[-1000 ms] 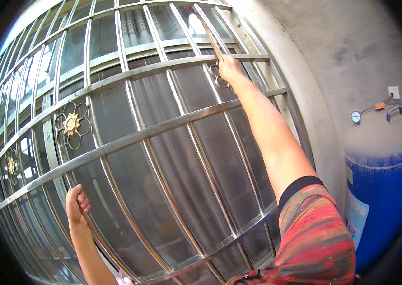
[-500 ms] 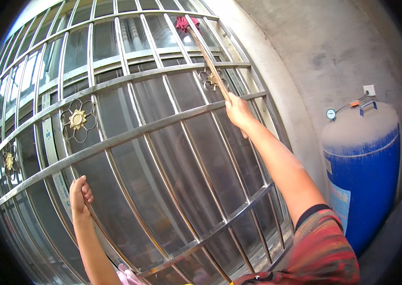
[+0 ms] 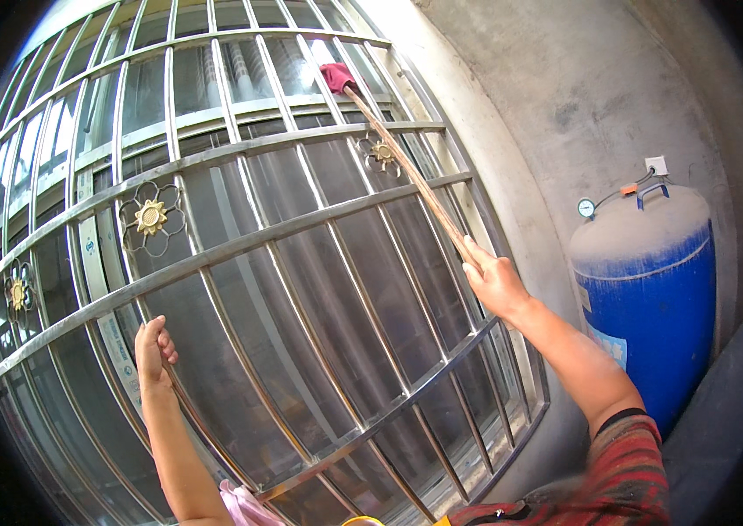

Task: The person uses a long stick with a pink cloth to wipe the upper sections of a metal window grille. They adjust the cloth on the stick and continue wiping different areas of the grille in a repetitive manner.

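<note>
My right hand (image 3: 496, 280) is closed round the lower part of a long wooden stick (image 3: 420, 182), which slants up and left across a steel window grille (image 3: 275, 231). Wrapped on the stick's far end is a dark red cloth (image 3: 336, 77), up among the upper bars; whether it touches a bar or the glass behind I cannot tell. At the lower left, my left hand (image 3: 154, 353) is wrapped round one upright bar of the grille. Gold flower ornaments (image 3: 150, 216) in wire petals sit between the bars.
A large blue tank (image 3: 643, 298) with a dusty top stands right of the grille, with a round gauge (image 3: 586, 208) by it and a cable to a wall socket (image 3: 656, 165). A rough grey wall (image 3: 556, 96) rises behind. Pink cloth (image 3: 244, 506) shows at the bottom edge.
My right hand has moved down and to the right along with the stick, and the red cloth has come lower on the grille. My left hand keeps its grip on the bar.
</note>
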Demonstrator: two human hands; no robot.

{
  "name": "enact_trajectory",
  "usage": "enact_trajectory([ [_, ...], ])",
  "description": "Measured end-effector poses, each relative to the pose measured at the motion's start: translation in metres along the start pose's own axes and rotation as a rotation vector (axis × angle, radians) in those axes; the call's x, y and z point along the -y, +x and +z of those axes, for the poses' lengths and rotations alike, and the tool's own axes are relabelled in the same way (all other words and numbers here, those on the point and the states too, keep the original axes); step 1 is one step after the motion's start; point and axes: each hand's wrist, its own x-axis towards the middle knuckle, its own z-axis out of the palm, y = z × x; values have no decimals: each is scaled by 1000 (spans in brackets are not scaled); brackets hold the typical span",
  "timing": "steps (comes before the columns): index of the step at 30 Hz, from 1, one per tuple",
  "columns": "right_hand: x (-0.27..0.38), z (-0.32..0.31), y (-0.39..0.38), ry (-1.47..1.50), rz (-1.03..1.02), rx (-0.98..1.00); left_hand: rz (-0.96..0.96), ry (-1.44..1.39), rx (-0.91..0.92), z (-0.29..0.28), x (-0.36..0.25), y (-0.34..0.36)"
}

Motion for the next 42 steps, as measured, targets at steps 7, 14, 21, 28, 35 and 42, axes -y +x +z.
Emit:
enact_trajectory([
  [7, -33, 0, 26, 25, -126, 49, -10, -4, -7, -1, 1, 0],
  [14, -62, 8, 79, 39, -128, -7, -1, 22, -32, 0, 2, 2],
  [21, -25, 76, 170, 15, -83, -185, 0, 37, -46, 0, 1, 1],
  [28, 0, 118, 253, -23, -10, -162, 8, 35, -49, 3, 0, -2],
  [35, 18, 118, 309, 87, 140, -71, 40, 59, -58, 5, 0, -4],
  [42, 30, 124, 335, -83, 193, -74, 46, 82, -78, 6, -1, -5],
])
